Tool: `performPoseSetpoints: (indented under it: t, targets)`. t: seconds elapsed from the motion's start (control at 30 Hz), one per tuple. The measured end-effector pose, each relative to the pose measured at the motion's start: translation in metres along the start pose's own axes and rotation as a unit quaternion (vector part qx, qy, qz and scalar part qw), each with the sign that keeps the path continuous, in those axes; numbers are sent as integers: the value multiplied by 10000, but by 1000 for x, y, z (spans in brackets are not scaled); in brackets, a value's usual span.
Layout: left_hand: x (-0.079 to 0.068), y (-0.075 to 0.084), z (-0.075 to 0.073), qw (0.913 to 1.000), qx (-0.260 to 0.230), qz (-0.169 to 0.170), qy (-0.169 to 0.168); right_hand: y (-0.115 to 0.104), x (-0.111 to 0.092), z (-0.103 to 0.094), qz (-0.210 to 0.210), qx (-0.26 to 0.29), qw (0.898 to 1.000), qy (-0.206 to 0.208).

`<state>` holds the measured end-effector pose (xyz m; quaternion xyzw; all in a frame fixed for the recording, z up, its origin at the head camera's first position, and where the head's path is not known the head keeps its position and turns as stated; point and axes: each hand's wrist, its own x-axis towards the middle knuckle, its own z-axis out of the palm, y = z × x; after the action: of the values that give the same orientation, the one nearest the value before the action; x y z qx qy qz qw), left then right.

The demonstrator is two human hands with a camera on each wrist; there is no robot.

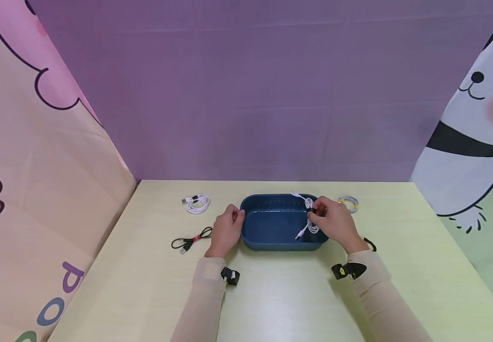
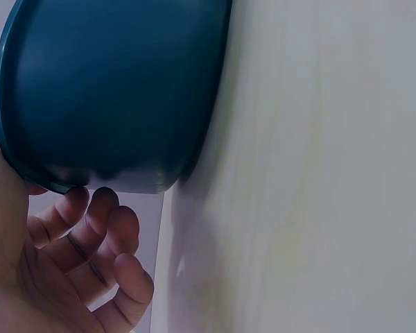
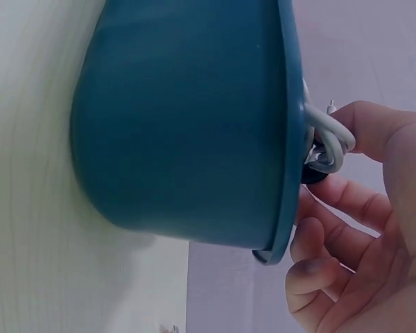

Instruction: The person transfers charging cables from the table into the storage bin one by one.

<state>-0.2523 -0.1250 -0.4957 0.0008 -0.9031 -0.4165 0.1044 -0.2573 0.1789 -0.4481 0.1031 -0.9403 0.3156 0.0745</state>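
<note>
A blue oblong plastic bin [image 1: 272,246] stands on the table. My left hand [image 1: 227,231] is at its left end, where thumb and forefinger pinch the rim; the left wrist view shows the other fingers [image 2: 125,232] loosely curled beside the outer wall. Over the bin's right end, my right hand [image 1: 337,222] pinches a coiled white cable [image 1: 313,227] at its black tie, with connector ends sticking out above and below. From the right wrist, cable loops [image 3: 333,142] show just past the rim, between thumb and fingers [image 3: 347,201]. The rest of the coil is hidden behind the wall there.
Left of the bin lie a coiled white cable [image 1: 198,204] and a black cable [image 1: 192,240] with a red tie. Behind my right hand is a pale coiled cable [image 1: 349,203] with yellow ties. A purple backdrop [image 1: 246,95] rises behind the table [image 1: 280,304].
</note>
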Motion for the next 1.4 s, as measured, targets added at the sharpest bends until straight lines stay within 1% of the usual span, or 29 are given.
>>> performPoseSetpoints:
  t: [0.47, 0.7, 0.9, 1.0, 1.4]
  targets:
    - [1, 1, 1, 10000, 17, 68, 8, 1, -1, 2, -24, -257, 9996, -62]
    - [-1, 1, 1, 10000, -30, 31, -6, 2, -1, 4, -168, -340, 9993, 36]
    - [-1, 1, 1, 9999, 15, 134, 64, 5, -1, 8, -304, -429, 9985, 169]
    - [-1, 1, 2, 9998, 20, 152, 88, 6, -1, 9, -317, -441, 9984, 173]
    - [-1, 0, 3, 10000, 15, 83, 45, 4, 1, 12, -378, -751, 9964, 139]
